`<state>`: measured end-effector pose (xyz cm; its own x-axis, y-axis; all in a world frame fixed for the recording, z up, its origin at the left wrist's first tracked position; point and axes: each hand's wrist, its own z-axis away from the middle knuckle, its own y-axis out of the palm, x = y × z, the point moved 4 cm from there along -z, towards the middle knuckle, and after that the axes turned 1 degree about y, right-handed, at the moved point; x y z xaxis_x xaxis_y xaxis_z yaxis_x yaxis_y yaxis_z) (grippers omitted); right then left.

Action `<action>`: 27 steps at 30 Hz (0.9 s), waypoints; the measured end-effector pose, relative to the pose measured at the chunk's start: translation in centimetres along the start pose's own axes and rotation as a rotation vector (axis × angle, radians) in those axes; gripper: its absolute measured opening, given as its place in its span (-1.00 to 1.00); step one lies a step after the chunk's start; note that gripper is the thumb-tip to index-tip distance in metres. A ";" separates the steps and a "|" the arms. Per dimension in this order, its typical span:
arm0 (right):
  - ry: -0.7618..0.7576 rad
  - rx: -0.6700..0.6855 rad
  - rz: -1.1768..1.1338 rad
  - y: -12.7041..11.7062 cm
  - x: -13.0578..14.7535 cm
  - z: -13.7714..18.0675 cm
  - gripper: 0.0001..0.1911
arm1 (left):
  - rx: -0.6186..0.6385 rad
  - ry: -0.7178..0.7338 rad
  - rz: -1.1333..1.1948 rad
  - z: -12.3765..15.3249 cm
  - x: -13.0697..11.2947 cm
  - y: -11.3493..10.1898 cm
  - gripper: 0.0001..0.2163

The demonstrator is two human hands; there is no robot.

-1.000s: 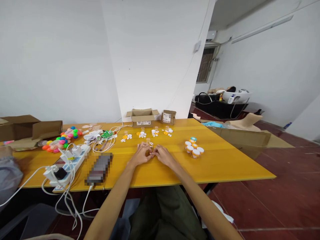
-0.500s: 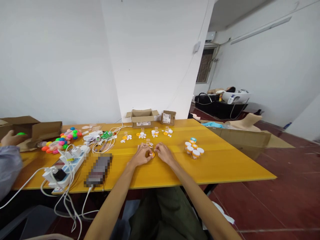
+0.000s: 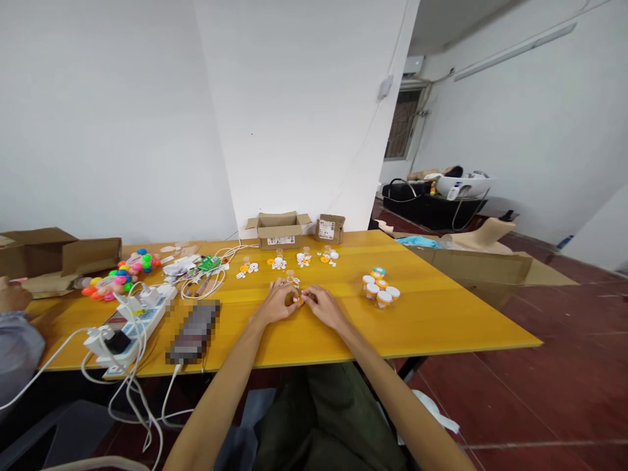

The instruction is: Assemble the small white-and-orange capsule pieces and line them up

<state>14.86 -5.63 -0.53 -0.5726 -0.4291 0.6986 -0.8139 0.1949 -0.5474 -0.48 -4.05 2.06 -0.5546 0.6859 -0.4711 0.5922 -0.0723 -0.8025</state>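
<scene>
In the head view, my left hand (image 3: 277, 305) rests low over the table with thumb and forefinger closed on a small orange round piece (image 3: 298, 301). My right hand (image 3: 322, 307) meets it from the other side, its fingertips pinched at the same piece. Fingers cover much of it, and something white shows by it. Just beyond my hands stands a small clear cup (image 3: 290, 274), with white pieces (image 3: 296, 281) beside it. Farther back lie several groups of orange and white parts (image 3: 279, 263) with clear cups. To the right stands a cluster of small jars (image 3: 381, 289) with white, orange and teal lids.
Cardboard boxes (image 3: 279, 233) stand against the wall. At left are a power strip (image 3: 132, 327) with cables, a phone-like blurred device (image 3: 193, 332), colourful ball toys (image 3: 115, 282) and an open carton (image 3: 91, 256). Another person's hand (image 3: 14, 296) is at the far left.
My right hand has moved left so its fingertips meet the orange piece at my left hand. The other person's hand has drawn back from the carton, and the green ball no longer shows there.
</scene>
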 end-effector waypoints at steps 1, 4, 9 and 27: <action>0.006 0.016 -0.022 0.0 0.2 0.1 -0.89 | -0.011 -0.001 0.004 0.0 0.1 0.0 -0.92; 0.035 0.052 -0.084 0.1 0.5 0.0 -0.90 | -0.047 0.004 0.018 -0.2 0.3 0.1 -0.90; 0.055 0.061 -0.132 0.2 0.2 -0.2 -0.91 | -0.019 0.010 0.028 -0.2 0.3 0.2 -0.91; 0.036 0.059 -0.147 0.5 -0.5 -0.2 -0.92 | 0.023 0.021 -0.007 0.0 -0.5 -0.1 -0.92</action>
<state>14.68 -5.15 -1.06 -0.4516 -0.4174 0.7886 -0.8826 0.0795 -0.4633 -0.27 -4.42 2.34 -0.5460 0.7017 -0.4578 0.5744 -0.0843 -0.8142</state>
